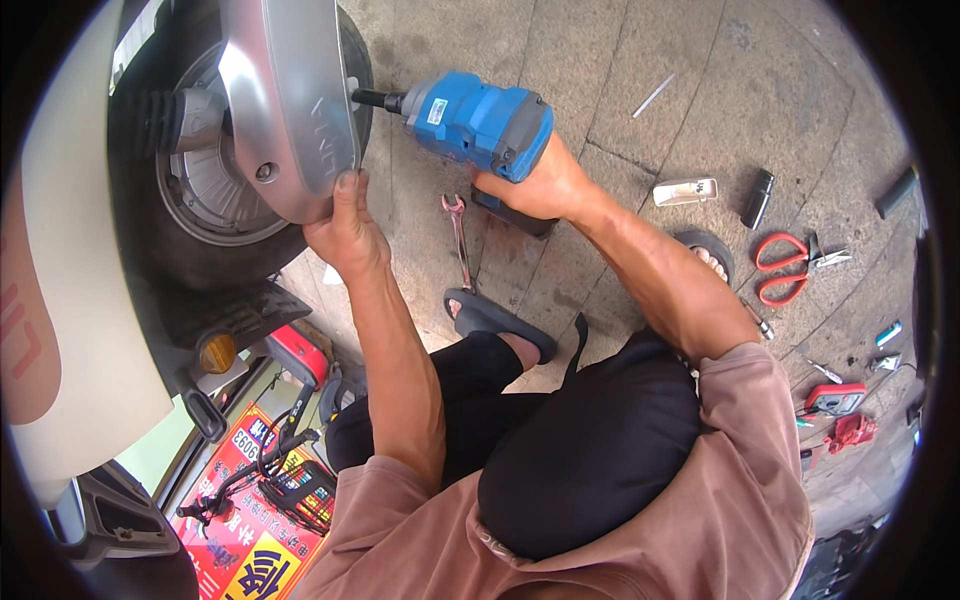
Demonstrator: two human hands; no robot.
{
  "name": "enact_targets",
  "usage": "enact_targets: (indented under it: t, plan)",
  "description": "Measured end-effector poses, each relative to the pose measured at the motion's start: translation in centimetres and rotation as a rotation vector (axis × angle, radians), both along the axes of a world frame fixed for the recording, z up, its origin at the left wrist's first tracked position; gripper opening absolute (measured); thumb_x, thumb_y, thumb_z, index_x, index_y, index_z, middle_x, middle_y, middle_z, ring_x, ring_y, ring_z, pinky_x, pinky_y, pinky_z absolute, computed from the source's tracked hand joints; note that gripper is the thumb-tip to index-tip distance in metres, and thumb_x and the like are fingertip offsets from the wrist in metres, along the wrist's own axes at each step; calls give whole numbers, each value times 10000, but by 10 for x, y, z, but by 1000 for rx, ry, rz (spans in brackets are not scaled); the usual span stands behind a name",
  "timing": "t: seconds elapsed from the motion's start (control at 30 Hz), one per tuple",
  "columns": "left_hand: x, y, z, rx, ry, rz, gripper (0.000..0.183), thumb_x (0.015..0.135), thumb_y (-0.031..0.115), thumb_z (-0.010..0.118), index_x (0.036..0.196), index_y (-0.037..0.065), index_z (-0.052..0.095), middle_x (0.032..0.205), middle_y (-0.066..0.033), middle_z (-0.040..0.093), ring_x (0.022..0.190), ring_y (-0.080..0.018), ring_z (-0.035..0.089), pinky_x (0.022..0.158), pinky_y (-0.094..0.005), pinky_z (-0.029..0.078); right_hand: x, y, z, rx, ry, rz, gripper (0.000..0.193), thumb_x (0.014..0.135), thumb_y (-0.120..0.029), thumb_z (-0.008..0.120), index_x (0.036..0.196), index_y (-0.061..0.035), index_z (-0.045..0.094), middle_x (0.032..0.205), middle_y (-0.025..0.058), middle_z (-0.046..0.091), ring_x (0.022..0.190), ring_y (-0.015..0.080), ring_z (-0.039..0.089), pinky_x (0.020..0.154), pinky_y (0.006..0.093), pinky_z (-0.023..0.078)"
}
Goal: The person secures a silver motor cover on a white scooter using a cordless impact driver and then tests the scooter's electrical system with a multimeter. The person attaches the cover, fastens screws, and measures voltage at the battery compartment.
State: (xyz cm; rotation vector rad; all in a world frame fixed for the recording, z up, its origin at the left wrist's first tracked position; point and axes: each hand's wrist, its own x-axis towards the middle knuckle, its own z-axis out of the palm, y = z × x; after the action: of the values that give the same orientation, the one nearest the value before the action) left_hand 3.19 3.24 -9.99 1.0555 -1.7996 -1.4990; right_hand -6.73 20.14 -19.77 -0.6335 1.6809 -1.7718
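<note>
One blue power driver [480,115] is held in the right hand [540,185], the fingers wrapped round its handle; trigger position cannot be determined. The black battery base [515,215] projects just below these fingers. Forward and to the left of them, a black socket [375,98] extends from the driver's nose to the right edge of a silver cover [290,110]; whether it is seated on a fastener cannot be confirmed. The left hand [350,238] pinches the cover's lower end, thumb at the edge, remaining fingers partly hidden. The cover extends above the left fingers, in front of a black-tyred wheel [225,258]. Below and left of the right fingers, an open-ended spanner [461,240] lies on the paved floor [610,60], near a dark sandal [500,328]. Well to the right of the right fingers are a white container [686,192], a black cylinder [758,198] and red-handled shears [784,268].
</note>
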Motion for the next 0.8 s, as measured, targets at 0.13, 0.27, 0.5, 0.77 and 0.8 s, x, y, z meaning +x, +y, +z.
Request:
enact_targets:
  t: [0.13, 0.27, 0.5, 0.77, 0.8]
  plan:
    - [1, -2, -1, 8, -4, -7, 361, 839, 33, 682, 1181, 10, 568, 1155, -98, 601, 977, -205, 631, 824, -355, 577, 0, 0, 0, -27, -36, 0, 336, 676, -158, 729, 969, -33, 619, 931, 160, 651, 880, 324, 633, 799, 380, 509]
    - [2, -3, -2, 2, 12, -8, 340, 847, 22, 669, 1171, 4, 567, 1143, -104, 604, 969, -207, 635, 824, -354, 577, -2, 0, 0, -34, -36, 19, 334, 681, -151, 724, 973, -30, 615, 933, 158, 649, 885, 317, 633, 805, 379, 508]
    - [1, -3, -2, 3, 14, -1, 324, 856, 17, 654, 1167, -2, 565, 1141, -109, 603, 977, -209, 632, 830, -357, 576, -3, 0, 0, -44, -54, 19, 319, 688, -148, 721, 966, -32, 618, 920, 150, 655, 882, 310, 640, 807, 373, 511]
    - [1, -2, -2, 3, 21, 9, 339, 851, 19, 661, 1173, -4, 561, 1138, -105, 602, 980, -203, 632, 827, -345, 579, -3, -5, -5, -28, -35, 41, 287, 689, -147, 723, 942, -47, 631, 893, 139, 663, 855, 299, 644, 781, 370, 514]
    - [0, -2, -2, 4, 22, 10, 340, 850, 20, 663, 1173, -4, 561, 1139, -105, 602, 979, -202, 632, 825, -342, 580, -3, -6, -5, -48, -33, 36, 285, 688, -146, 723, 939, -48, 631, 891, 137, 663, 851, 295, 644, 779, 368, 515]
